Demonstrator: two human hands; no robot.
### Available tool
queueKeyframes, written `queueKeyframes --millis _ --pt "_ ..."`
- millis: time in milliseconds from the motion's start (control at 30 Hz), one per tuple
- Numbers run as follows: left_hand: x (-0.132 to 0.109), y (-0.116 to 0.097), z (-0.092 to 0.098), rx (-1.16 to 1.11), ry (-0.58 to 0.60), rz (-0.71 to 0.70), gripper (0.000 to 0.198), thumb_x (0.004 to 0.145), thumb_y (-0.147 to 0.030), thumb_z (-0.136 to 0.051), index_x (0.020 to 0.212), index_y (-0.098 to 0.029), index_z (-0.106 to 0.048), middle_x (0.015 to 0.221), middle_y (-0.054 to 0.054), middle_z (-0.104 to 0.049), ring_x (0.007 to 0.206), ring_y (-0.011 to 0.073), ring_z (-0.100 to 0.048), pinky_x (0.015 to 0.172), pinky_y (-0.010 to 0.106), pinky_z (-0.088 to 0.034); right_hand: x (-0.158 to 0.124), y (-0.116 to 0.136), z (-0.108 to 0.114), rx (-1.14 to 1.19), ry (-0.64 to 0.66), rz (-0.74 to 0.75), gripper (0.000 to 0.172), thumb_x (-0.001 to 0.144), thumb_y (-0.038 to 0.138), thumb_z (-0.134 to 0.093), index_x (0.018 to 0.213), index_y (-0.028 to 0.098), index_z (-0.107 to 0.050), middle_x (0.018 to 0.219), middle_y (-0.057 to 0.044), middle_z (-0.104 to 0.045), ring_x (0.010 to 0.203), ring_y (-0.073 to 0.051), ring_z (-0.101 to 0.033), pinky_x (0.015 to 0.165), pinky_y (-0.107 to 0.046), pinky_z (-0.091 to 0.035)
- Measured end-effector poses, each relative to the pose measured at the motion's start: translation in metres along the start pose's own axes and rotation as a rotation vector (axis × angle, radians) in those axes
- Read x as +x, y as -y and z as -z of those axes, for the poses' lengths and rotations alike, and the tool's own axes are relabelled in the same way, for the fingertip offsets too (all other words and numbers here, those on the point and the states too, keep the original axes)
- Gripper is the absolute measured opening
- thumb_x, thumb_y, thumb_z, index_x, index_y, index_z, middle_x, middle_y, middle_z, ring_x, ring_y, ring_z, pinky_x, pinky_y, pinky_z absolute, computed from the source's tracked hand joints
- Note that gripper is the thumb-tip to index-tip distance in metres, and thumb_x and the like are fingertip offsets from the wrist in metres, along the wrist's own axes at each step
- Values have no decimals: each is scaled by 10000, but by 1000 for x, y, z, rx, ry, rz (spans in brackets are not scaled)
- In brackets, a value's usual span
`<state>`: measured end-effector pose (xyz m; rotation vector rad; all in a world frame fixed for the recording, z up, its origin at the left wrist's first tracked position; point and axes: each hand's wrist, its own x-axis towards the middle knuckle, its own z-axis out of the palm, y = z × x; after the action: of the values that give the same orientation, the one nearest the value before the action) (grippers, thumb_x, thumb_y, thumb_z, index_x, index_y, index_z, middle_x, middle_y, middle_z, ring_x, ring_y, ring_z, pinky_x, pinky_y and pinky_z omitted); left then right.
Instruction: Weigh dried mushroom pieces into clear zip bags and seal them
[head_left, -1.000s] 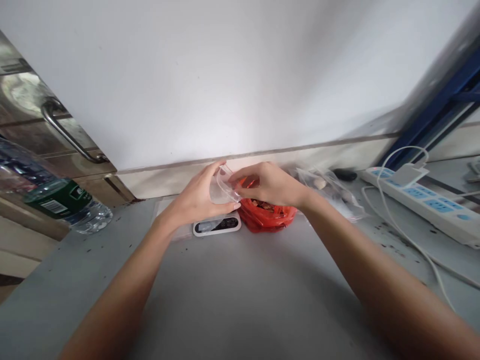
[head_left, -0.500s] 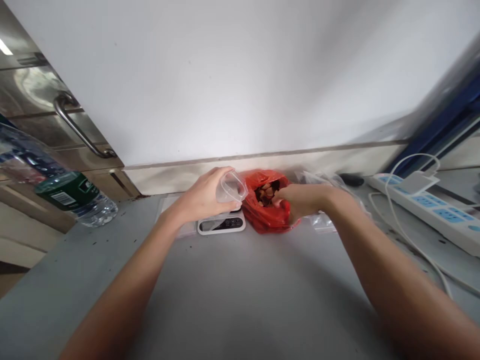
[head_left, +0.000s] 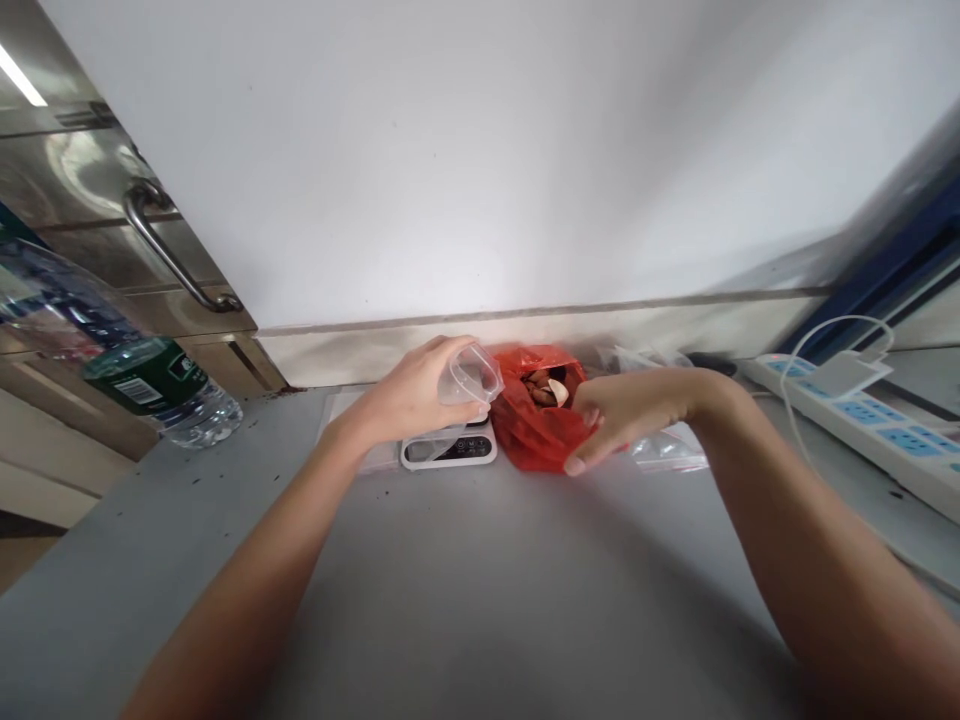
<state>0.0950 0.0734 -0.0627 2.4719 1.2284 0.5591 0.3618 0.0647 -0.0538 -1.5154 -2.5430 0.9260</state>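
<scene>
My left hand point(head_left: 416, 398) is wrapped round a clear plastic cup point(head_left: 471, 376), which is tilted with its mouth facing right. Under it sits a small white kitchen scale point(head_left: 450, 457) with a black button panel, partly covered by hand and cup. To the right, a red plastic bag point(head_left: 531, 438) stands with its mouth open, showing brown pieces point(head_left: 541, 388) and one paler piece. My right hand point(head_left: 619, 415) is at the bag's right side, thumb spread away from the fingers. Its fingertips are partly hidden, and I see nothing held in it.
Clear plastic bags point(head_left: 667, 448) lie behind my right wrist. A white power strip point(head_left: 877, 420) with a plugged-in charger point(head_left: 847, 374) and cable is at the right. A large water bottle point(head_left: 161, 385) stands at the left. The white wall point(head_left: 487, 180) rises behind the grey table point(head_left: 480, 580).
My right hand has drawn back from the bag's mouth to its right edge, thumb spreading out. More of the brown pieces show. My left hand still holds the cup over the scale.
</scene>
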Motion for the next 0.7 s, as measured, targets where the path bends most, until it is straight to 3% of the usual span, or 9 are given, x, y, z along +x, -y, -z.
queueKeyframes --millis 33,67,167,233,300,433,600,633,700 --pt "-1 -1 0 7 6 17 661 831 -459 -679 1425 -208 -536 1486 109 -554 1330 317 -549 1108 415 -458 1 2 2 -18 150 -28 571 673 569 -760 474 236 -342 506 58 -319 478 -99 -269 488 -301 -253" --pt "-1 -2 1 12 13 36 698 836 -465 -673 1460 -200 -505 1494 114 -547 1340 317 -544 1115 418 -455 1 4 5 -8 156 -22 541 750 591 -687 516 231 -358 545 53 -328 508 -107 -287 515 -300 -267" --pt "-3 -6 5 14 20 52 711 844 -466 -660 1482 -203 -488 1494 111 -552 1347 314 -546 1117 414 -458 2 9 11 97 -48 40 425 872 563 -527 629 222 -453 639 20 -433 597 -140 -399 587 -305 -330" --pt "-4 -8 9 18 12 43 649 842 -451 -654 1437 -219 -541 1488 98 -562 1342 317 -554 1107 407 -468 4 12 10 89 -70 55 312 863 463 -545 680 212 -536 700 -8 -535 651 -160 -478 615 -307 -363" --pt "-4 -7 11 27 2 51 628 838 -452 -651 1416 -221 -563 1500 94 -555 1353 325 -543 1109 410 -467 9 16 2 15 30 54 191 797 336 -621 670 203 -566 716 -7 -569 665 -159 -505 614 -299 -366" --pt "-5 -3 12 48 8 79 725 845 -493 -639 1487 -189 -494 1523 110 -530 1366 322 -526 1137 415 -443 25 25 -21 -71 129 9 334 692 192 -704 530 211 -413 542 55 -394 539 -115 -389 549 -287 -299" --pt "-4 0 8 57 41 83 749 839 -511 -647 1497 -190 -487 1529 110 -525 1366 325 -526 1146 419 -434 28 26 -22 74 218 78 116 786 301 -672 738 198 -692 726 -17 -699 702 -181 -629 662 -291 -451" --pt "-4 0 8 56 49 84 759 835 -519 -652 1498 -190 -486 1530 111 -522 1372 330 -520 1146 424 -433 25 24 -18 94 166 73 156 825 319 -623 761 195 -693 762 -31 -718 716 -183 -645 667 -291 -462" --pt "-3 0 7 55 64 75 773 828 -526 -665 1505 -203 -482 1537 108 -509 1392 335 -498 1146 432 -434 21 16 -10 75 -96 -22 213 868 297 -542 710 196 -641 726 -38 -702 674 -177 -634 628 -288 -450"
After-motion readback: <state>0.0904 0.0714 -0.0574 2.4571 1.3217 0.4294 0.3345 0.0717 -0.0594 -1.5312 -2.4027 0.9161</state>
